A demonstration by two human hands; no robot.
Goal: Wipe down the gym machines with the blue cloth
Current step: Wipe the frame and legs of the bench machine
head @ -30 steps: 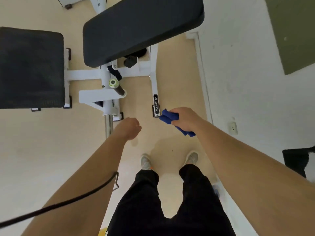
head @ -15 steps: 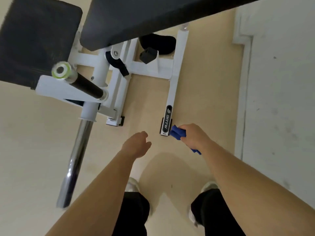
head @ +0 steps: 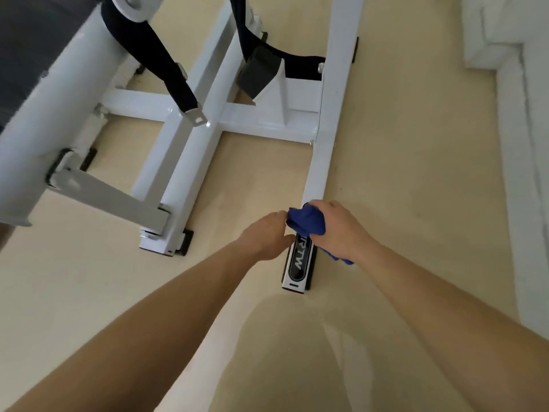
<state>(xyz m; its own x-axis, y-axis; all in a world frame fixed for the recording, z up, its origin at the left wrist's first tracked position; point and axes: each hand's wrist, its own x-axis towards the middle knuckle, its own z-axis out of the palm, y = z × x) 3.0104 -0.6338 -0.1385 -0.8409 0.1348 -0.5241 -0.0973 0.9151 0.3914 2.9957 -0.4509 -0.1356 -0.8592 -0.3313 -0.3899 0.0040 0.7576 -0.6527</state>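
**Wiping the right floor rail, starting at its labelled end**

The right hand (head: pixel 338 233) has its grip closed round the bunched blue cloth (head: pixel 306 223) and presses it onto the top of the machine's white floor rail (head: pixel 325 150), just above the black brand label (head: pixel 298 261) at the near end. The left hand (head: pixel 264 237) sits just beside the rail on its left, with its fingertips at the cloth's edge. Its fingers are hidden behind the knuckles, so I cannot tell whether that grip pinches the cloth or only steadies it.

To do this step well, I would spread the cloth flatter, since a tight wad only touches a narrow strip. Wrapping it over the rail's top and both sides would clean three faces in one pass. Long strokes away from the body, towards the cross-member (head: pixel 261 120), look better than short scrubs. The label end and the black foot under it need a separate pass. Dust probably gathers where the rail meets the cross-member, so that corner deserves a fingertip behind the cloth. The left hand could brace on the beige floor (head: pixel 401 188) for balance.

Counted in view:
- one blue cloth
- two hands
- one white machine frame
- two lengthwise floor members: this rail and the centre beam (head: pixel 178 162)
- one brand label
- two black straps (head: pixel 166 63)
- one dark pad (head: pixel 17 55), partly in view at the upper left
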